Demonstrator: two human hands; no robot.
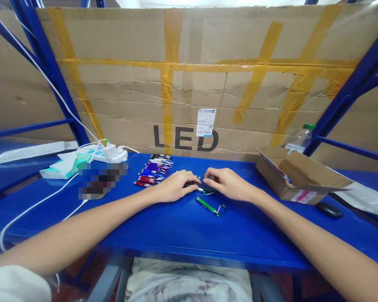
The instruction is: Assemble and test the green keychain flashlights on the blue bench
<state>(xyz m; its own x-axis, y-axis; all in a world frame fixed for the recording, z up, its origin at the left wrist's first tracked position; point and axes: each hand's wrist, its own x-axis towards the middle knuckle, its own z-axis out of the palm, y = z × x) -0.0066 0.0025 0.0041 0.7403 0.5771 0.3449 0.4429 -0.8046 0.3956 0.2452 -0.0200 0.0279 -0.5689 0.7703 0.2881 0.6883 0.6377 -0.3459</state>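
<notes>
My left hand [175, 186] rests low over the blue table with its fingers bent and thumb close to the index finger. They close on a small green keychain flashlight [208, 192], mostly covered by the hand; its silver end and green carabiner clip stick out to the right. My right hand [227, 183] is curled just right of it, fingertips drawn together; what they hold, if anything, is hidden. Nearer to me lies a second green flashlight [207, 205] with its clip. Left of my left hand, several flashlights [153, 172] in red, blue, purple, silver and black lie in a row.
An open cardboard box [302, 176] stands at the right, with a black mouse [329, 209] before it and a bottle [302, 137] behind. A white power strip [113, 156], cables and a tissue pack [58, 170] occupy the left. A large cardboard sheet [129, 96] closes off the back.
</notes>
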